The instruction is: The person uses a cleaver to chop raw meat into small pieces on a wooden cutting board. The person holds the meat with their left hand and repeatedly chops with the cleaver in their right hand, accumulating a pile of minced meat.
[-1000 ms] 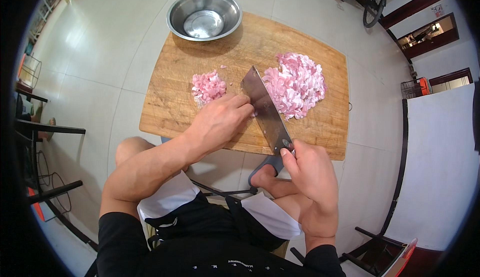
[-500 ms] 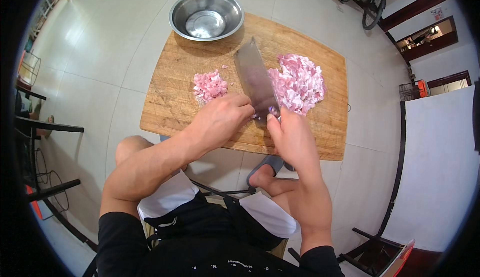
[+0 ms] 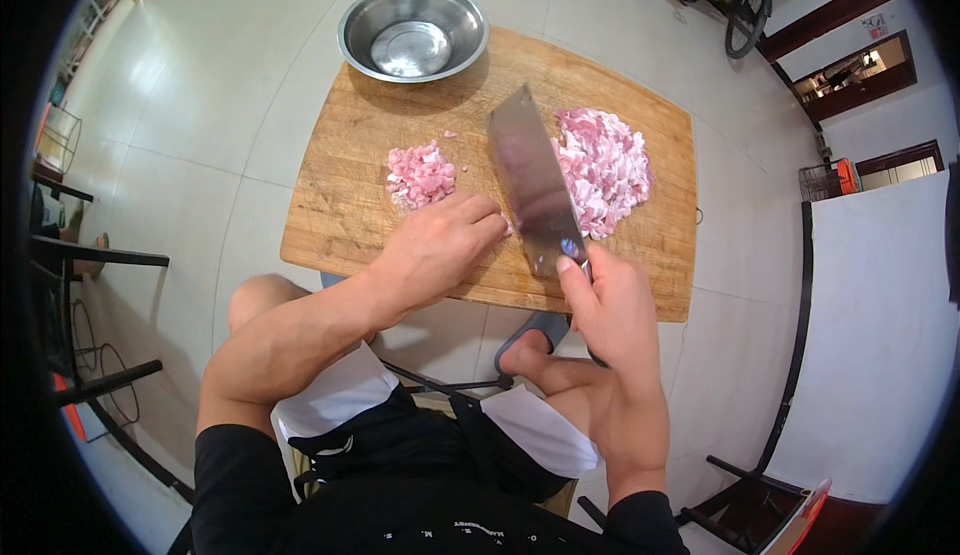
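Note:
My right hand point(image 3: 612, 295) is wrapped round the handle of a broad-bladed cleaver point(image 3: 533, 170). Its blade slants over the middle of a wooden cutting board point(image 3: 340, 210), a little right of my left fingertips. Curled down near the front of the board, my left hand point(image 3: 447, 243) holds a small piece of pink meat point(image 3: 507, 226), mostly hidden by the fingers. Just beyond that hand lies a small heap of diced meat point(image 3: 420, 175). Right of the blade is a larger pile of pink-and-white cut meat point(image 3: 605, 170), partly covered by the cleaver.
A steel bowl point(image 3: 455, 55) stands on the board's far left corner. Below the front edge are my legs and a grey slipper point(image 3: 540, 330). Dark chair legs point(image 3: 110, 252) stand at the left, a bicycle point(image 3: 745, 20) at the far right.
The cleaver and my right hand have shifted right and nearer to me, opening a gap between the blade and my left fingertips. My left hand has hardly moved.

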A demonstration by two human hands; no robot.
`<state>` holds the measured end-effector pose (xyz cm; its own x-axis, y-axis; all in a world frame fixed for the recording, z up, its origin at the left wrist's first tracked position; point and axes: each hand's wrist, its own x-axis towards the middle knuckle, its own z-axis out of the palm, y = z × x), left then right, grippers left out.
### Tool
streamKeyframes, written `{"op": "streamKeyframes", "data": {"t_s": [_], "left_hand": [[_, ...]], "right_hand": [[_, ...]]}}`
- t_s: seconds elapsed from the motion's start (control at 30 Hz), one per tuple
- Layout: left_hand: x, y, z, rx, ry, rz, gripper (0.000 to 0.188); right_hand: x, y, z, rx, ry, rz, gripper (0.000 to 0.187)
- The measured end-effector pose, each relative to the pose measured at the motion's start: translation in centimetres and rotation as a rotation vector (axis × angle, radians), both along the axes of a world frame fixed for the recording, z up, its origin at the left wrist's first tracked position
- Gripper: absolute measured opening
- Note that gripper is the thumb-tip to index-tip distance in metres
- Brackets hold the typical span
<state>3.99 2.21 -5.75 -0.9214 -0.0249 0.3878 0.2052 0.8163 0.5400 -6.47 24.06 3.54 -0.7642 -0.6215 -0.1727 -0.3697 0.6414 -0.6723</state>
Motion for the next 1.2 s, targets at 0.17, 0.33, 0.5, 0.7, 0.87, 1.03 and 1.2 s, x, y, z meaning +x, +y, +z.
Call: {"op": "streamKeyframes", "data": {"t_s": [0.17, 0.33, 0.5, 0.7, 0.87, 1.03, 1.2], "left_hand": [[-0.5, 0.4, 0.1, 0.017, -0.005, 0.037, 0.015], [-0.6, 0.6, 0.6, 0.031, -0.024, 0.055, 0.016], [-0.7, 0.7, 0.6, 0.068, -0.030, 0.068, 0.015], [-0.8, 0.4, 0.7, 0.163, -0.027, 0.064, 0.011], [-0.8, 0.1, 0.7, 0.169, -0.025, 0.030, 0.011], [-0.6, 0.3, 0.8, 0.144, -0.014, 0.035, 0.013], [-0.2, 0.3, 0.2, 0.123, 0.016, 0.043, 0.015]], "right_hand": [[2.0, 0.9, 1.4, 0.122, 0.124, 0.089, 0.032], [2.6, 1.3, 2.8, 0.152, 0.108, 0.133, 0.033], [2.3, 1.0, 2.6, 0.239, 0.099, 0.170, 0.035], [1.4, -0.8, 0.3, 0.251, 0.043, 0.128, 0.037], [0.1, -3.1, -1.1, 0.188, 0.087, 0.118, 0.036], [-2.1, -4.6, -2.1, 0.021, -0.035, 0.049, 0.034], [-3.6, -4.1, -3.4, -0.187, -0.247, -0.044, 0.034]]}}
